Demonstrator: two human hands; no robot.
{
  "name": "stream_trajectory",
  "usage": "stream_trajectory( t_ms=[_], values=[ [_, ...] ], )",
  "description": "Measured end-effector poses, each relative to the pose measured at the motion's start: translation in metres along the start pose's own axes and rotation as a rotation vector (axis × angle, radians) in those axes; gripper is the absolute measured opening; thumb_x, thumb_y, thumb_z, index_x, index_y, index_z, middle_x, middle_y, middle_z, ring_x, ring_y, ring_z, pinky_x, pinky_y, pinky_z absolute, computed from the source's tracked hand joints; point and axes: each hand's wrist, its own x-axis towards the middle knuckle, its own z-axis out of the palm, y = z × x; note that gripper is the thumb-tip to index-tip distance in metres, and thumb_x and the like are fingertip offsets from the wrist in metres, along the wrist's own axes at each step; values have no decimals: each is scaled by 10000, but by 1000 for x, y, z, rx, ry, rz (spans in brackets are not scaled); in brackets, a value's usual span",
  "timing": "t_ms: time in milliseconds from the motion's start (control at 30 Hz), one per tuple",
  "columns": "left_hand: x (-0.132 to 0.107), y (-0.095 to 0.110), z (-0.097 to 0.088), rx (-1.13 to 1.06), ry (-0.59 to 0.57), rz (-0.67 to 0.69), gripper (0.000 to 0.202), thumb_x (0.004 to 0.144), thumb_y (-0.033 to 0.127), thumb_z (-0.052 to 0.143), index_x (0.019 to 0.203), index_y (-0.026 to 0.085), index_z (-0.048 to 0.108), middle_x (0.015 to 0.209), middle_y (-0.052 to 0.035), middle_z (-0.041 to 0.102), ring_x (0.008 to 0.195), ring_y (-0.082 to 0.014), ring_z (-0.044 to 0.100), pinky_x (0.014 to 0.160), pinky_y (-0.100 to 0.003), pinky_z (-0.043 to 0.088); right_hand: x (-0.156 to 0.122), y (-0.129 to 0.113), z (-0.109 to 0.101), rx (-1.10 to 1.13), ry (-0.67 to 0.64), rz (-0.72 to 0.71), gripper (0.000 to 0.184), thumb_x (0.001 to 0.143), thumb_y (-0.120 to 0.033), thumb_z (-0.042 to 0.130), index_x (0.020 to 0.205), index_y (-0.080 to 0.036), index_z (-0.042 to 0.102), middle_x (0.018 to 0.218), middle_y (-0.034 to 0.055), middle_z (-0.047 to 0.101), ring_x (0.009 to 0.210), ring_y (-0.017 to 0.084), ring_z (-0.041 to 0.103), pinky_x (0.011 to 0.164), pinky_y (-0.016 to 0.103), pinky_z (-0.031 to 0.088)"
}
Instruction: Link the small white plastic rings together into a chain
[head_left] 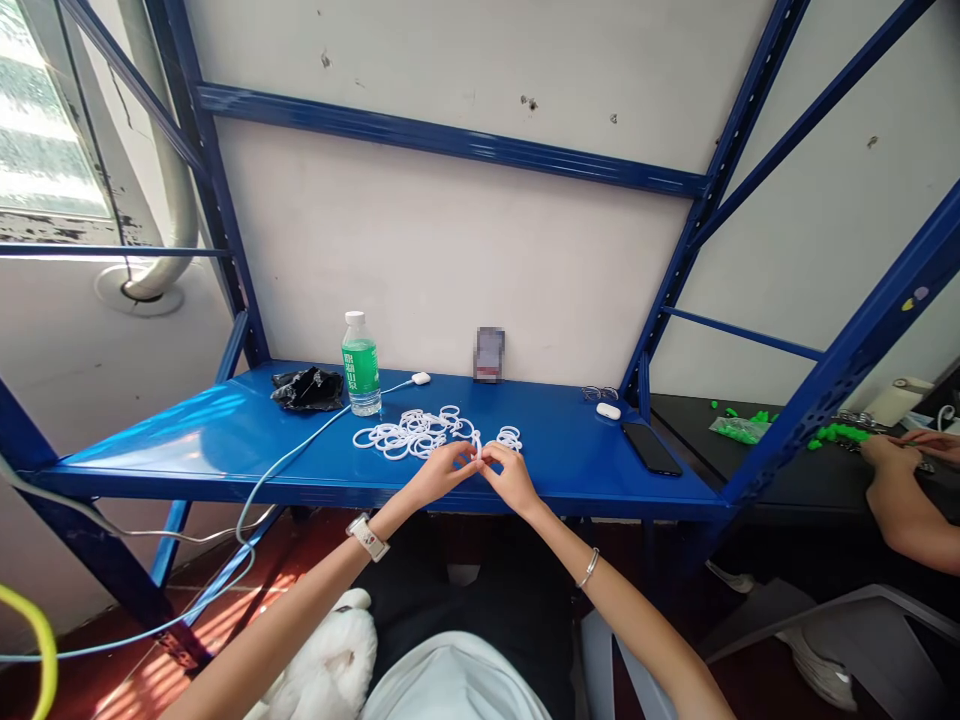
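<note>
Hands meet on one ring

Left hand (444, 470) and right hand (511, 476) both pinch a small white ring (478, 449) between their fingertips, over the front of the blue shelf (225, 430). The pile (416, 432) of rings lies just beyond them, spread left to right and nearer the left hand. The forearms converge from below.

The left forearm (300, 615) and right forearm (630, 610) are stretching forward and angling inward. The left grip (442, 470) and right grip (511, 474) are meeting fingertip to fingertip, fingers pinching closed, knuckles facing up.
</note>
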Motion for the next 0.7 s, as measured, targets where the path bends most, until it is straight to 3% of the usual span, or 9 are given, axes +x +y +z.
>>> stream_trajectory(
  t_ms=[200,367,433,533,700],
  values=[
    [-5,-18,2,-188,0,-113,465,833,583,529,960,151,647,898,-80,702,811,-213,650,711,-289,508,3,5,11,51,-67,11,153,874,-311,566,782,-196,607,839,34,625,731,153,626,702,290,544],
    [-1,-18,-6,-191,-50,-125,482,848,587,504,907,141,677,813,-61,683,722,-169,613,688,-270,486,7,4,1,16,-151,-25,138,897,-294,543,882,-193,635,885,40,646,774,149,632,720,275,536],
    [0,-17,-8,-254,-59,-148,503,843,602,502,841,131,677,772,-65,678,718,-169,611,708,-280,491,9,5,-6,-45,-150,-31,145,911,-286,519,908,-200,636,862,34,663,756,150,633,713,280,531],
    [0,-18,-9,-404,-91,-168,536,846,621,478,717,127,641,777,-82,681,704,-162,607,729,-294,499,12,11,-14,-185,-48,-65,146,909,-261,508,990,-204,614,884,43,666,789,170,632,742,310,520],
    [0,-18,-11,-561,-110,-187,531,883,602,404,606,162,508,805,-86,687,707,-159,612,748,-305,493,12,21,-16,-402,-76,-157,229,903,-254,514,1117,-206,581,941,68,656,890,213,624,792,351,502]
  ],
)
